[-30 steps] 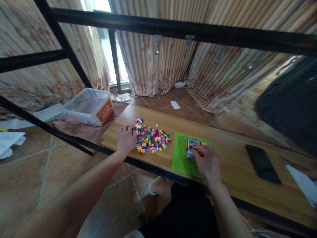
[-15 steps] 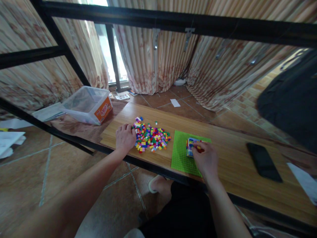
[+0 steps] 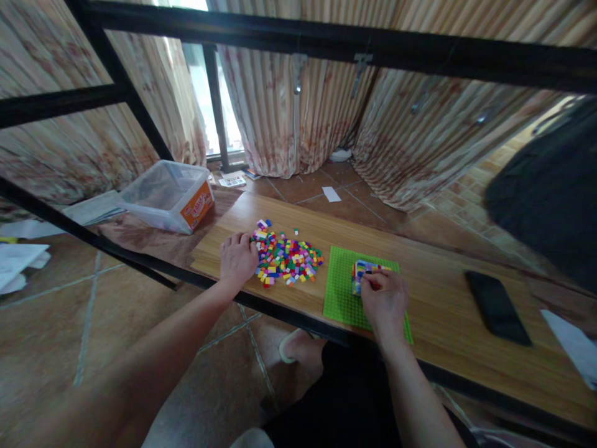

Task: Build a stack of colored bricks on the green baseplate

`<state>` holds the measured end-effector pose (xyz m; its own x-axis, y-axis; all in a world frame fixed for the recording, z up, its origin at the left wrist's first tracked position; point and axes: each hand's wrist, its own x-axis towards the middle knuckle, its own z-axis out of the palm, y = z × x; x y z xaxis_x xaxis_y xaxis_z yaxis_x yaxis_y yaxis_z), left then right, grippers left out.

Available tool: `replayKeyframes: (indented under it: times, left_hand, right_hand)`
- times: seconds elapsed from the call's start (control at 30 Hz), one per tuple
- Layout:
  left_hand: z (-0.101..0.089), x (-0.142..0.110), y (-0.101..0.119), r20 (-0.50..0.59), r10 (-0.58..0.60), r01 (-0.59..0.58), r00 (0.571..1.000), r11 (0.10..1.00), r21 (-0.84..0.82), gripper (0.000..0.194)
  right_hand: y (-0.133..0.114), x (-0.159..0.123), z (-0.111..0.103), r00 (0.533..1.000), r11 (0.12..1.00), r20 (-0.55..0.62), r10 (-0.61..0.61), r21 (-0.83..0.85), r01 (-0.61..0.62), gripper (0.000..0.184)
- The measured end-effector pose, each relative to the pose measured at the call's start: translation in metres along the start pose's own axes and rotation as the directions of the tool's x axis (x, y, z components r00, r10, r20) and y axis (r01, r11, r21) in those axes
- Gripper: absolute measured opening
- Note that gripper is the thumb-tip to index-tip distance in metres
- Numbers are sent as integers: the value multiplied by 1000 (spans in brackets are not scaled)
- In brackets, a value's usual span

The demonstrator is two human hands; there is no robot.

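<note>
My left hand (image 3: 237, 256) rests on the wooden board at the left edge of a heap of small coloured toy bricks (image 3: 289, 258). Its fingers lie bent over the surface, with nothing visible in them. On a green studded baseplate (image 3: 342, 298) stands a small rectangular build of mixed bricks (image 3: 357, 283). Above that build, my right hand (image 3: 386, 298) has thumb and forefinger pinched at its upper side, on what looks like a small dark brick. The palm and fingers hide the build's right part.
A clear plastic tub (image 3: 163, 196) with an orange label stands beyond the board's left end. A black phone (image 3: 497, 308) lies on the right. Black metal bars (image 3: 326, 37) cross in front of the curtains, and white paper (image 3: 571, 345) lies at far right.
My right hand has shifted slightly left and turned over the brick build, uncovering the baseplate's right corner. My left hand stays at the heap. The whole view has moved a little.
</note>
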<state>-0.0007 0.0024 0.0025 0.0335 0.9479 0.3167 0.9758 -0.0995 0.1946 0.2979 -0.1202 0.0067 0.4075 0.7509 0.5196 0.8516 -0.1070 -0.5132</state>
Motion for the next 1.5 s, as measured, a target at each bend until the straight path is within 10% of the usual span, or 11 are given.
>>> replayKeyframes:
  times: [0.4,0.53,0.87,1.5]
  left_hand:
    - [3,-1,0,-23,-7,6,1000,999,-43,35]
    - [2,-1,0,-21,-15,14,1000,999,-51,35]
    - [1,-1,0,-13,-13,13,1000,1000,-20,35]
    - [1,0,0,-22,-5,4,1000,1000,-31,35]
  right_hand:
    - [-14,-8,-3,995,992,-10,-97,-83,96,27]
    - [-44,-7,12,967,981,163,-196,22,195,29]
    - [-72,17,58,915,977,369,163,-192,-96,28]
    - [-73,-1,52,884,969,467,27,-228,91,30]
